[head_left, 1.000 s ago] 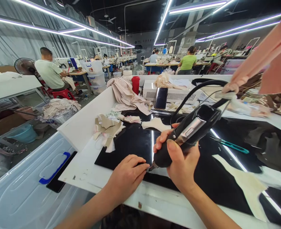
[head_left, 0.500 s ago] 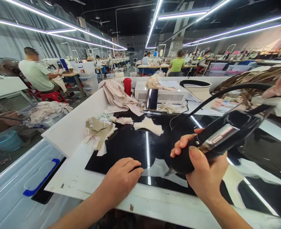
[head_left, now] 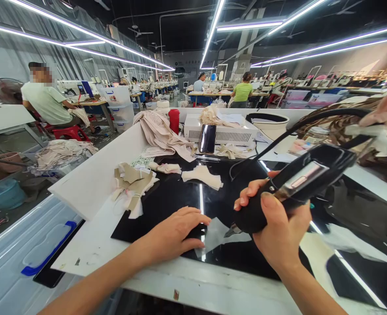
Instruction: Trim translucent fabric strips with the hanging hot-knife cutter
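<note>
My right hand [head_left: 275, 227] grips a black corded hand tool [head_left: 298, 183] with a silver panel, its tip pointing down-left at the glossy black work surface [head_left: 177, 197]. My left hand [head_left: 177, 232] lies flat on that black surface, fingers spread, next to a pale piece of fabric [head_left: 213, 232] under the tool tip. The tool's black cable [head_left: 279, 138] arcs back towards the right.
Beige fabric scraps [head_left: 132, 183] and a folded pale piece [head_left: 202, 175] lie farther back. A phone [head_left: 208, 138] leans on a white box [head_left: 223, 131], beside a red cup [head_left: 174, 120]. A clear bin lid with blue handle [head_left: 45, 256] sits left. People sit at distant tables.
The view shifted left. My right hand with the tool moved rightwards, away from my left hand, which spread its fingers flat on the black surface.
</note>
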`<state>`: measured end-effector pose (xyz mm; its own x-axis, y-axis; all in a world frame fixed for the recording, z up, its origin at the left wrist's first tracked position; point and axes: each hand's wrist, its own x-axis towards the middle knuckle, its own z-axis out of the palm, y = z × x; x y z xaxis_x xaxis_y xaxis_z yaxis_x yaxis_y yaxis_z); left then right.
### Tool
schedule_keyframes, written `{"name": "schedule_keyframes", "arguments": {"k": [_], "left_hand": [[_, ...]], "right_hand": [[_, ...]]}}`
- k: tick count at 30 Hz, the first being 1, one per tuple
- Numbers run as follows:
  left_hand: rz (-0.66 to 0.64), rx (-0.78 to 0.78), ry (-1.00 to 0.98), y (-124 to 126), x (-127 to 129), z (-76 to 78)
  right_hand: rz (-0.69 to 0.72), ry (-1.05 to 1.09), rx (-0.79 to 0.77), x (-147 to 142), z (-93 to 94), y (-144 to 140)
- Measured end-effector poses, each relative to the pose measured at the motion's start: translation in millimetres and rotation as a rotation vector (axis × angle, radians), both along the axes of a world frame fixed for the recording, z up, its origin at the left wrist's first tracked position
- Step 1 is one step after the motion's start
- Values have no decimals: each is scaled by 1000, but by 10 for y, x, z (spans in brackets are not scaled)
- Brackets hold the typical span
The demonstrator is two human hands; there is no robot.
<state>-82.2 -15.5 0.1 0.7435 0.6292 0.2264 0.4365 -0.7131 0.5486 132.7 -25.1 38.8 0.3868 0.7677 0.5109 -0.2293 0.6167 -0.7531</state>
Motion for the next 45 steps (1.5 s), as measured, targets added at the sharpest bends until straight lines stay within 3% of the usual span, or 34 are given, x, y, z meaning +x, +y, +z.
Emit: {"name": "schedule_keyframes", "arguments": {"k": [11, 29, 45], "left_hand": [[-83, -242, 98, 156, 115, -5], [-71, -208, 16, 183, 144, -104], [-89, -193, 14, 187, 150, -97]], "right_hand": [[67, -22, 31, -161, -60, 152], [88, -40, 62, -184, -130, 184], [159, -23, 32, -229, -99, -5]]}}
